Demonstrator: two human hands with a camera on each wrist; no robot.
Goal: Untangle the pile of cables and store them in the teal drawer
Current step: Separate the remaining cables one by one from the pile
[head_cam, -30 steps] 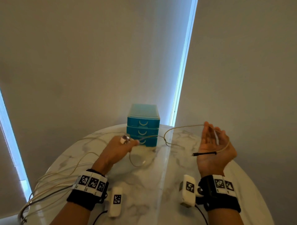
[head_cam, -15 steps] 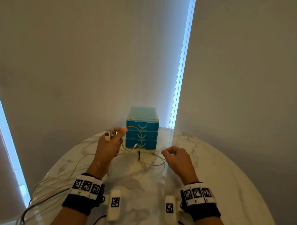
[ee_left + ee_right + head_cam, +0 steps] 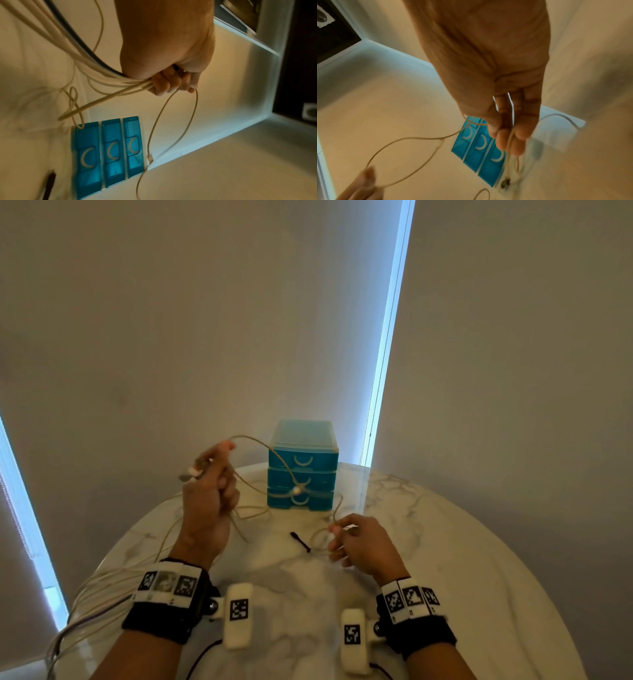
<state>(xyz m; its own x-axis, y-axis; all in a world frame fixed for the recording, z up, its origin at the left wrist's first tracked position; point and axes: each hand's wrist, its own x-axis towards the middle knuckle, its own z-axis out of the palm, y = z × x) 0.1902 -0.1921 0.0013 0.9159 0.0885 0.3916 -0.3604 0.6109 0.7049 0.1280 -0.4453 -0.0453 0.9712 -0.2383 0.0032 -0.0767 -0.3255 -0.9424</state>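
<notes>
A teal three-drawer unit (image 3: pixel 302 467) stands at the back of the round marble table (image 3: pixel 445 559), all drawers closed; it also shows as the drawer unit (image 3: pixel 106 152) and the drawer unit (image 3: pixel 479 146). My left hand (image 3: pixel 209 491) is raised left of it and grips a bundle of pale cables (image 3: pixel 106 81) in its curled fingers. A thin beige cable (image 3: pixel 260 445) loops from that hand across the drawers to my right hand (image 3: pixel 356 542), which pinches the thin cable (image 3: pixel 510 135) between its fingertips low over the table. A black plug end (image 3: pixel 300 541) lies between the hands.
Several pale cables and a darker one (image 3: pixel 89 594) trail off the table's left edge. Grey walls with lit vertical gaps (image 3: pixel 387 337) stand close behind the table.
My left hand has risen and drawn the cable up. The right hand turned palm down, came in towards the middle and pinched the thin cable low over the table.
</notes>
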